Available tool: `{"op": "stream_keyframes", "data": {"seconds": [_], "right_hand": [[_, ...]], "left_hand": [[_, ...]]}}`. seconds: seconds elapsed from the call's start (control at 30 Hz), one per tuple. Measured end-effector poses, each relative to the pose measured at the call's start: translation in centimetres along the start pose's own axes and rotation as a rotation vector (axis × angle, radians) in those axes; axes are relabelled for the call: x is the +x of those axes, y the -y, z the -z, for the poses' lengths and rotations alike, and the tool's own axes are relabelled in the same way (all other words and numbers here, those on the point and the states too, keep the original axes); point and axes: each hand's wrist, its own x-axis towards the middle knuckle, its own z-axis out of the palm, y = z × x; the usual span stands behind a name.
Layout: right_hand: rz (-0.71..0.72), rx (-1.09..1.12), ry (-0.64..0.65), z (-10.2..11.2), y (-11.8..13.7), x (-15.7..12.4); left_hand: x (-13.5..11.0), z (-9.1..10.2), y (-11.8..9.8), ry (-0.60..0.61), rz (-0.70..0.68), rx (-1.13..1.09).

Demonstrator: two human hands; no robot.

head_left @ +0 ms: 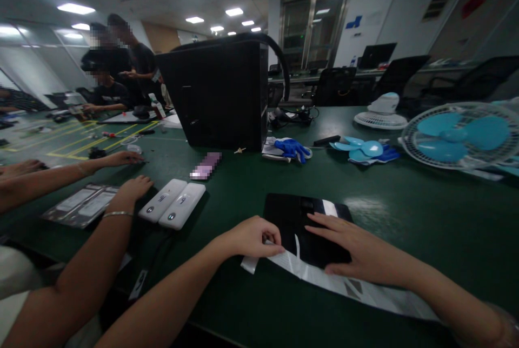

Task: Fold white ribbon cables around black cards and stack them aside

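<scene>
A flat black device (290, 217) lies on the green table (425, 213) in front of me, with a long white paper strip (357, 288) under its near edge. My left hand (253, 237) is closed in a pinch on the left end of that strip, at the device's near left corner. My right hand (357, 251) lies flat on the device's right part, fingers stretched out and pointing left.
A co-worker's arms (121, 196) reach in from the left beside two white remote-like units (174, 203) and flat trays (81, 205). A black computer case (221, 94) stands behind. Blue gloves (290, 149), blue fan blades (363, 149) and a fan grille (462, 134) lie at the right.
</scene>
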Motion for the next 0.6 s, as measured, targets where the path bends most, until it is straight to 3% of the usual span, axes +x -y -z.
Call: {"op": "stream_keyframes", "data": {"seconds": [0.6], "right_hand": [[0.025, -0.011, -0.012, -0.32, -0.35, 0.08]], "left_hand": [[0.15, -0.18, 0.37, -0.013, -0.023, 0.035]]}}
